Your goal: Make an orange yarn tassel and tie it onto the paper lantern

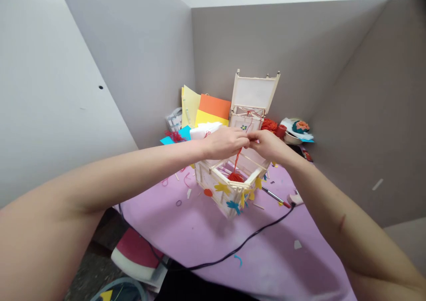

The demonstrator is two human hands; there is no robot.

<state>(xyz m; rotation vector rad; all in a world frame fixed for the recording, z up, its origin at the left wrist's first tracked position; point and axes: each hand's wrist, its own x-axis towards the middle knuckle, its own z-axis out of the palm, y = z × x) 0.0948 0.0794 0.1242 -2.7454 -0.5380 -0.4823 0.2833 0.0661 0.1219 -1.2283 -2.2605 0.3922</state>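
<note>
My left hand point(228, 142) and my right hand point(262, 142) meet at the fingertips above a small house-like model point(216, 185) of pale sticks and white panels. Red yarn point(237, 159) hangs from my left hand's closed fingers down to a red yarn bundle point(235, 177) inside the open-topped model. My right hand's fingers are pinched; what they hold is too small to make out. Yellow, blue and orange paper cutouts decorate the front. Behind the hands rises a taller stick section point(254, 92) with red yarn across its middle.
Orange paper point(215, 106) and yellow sheets stand at the back left. Red yarn balls point(269, 125) and a bowl point(293, 138) lie back right. A pen point(276, 197), a black cable point(239, 246) and scraps lie on the purple tablecloth point(266, 265). Grey panels enclose the table.
</note>
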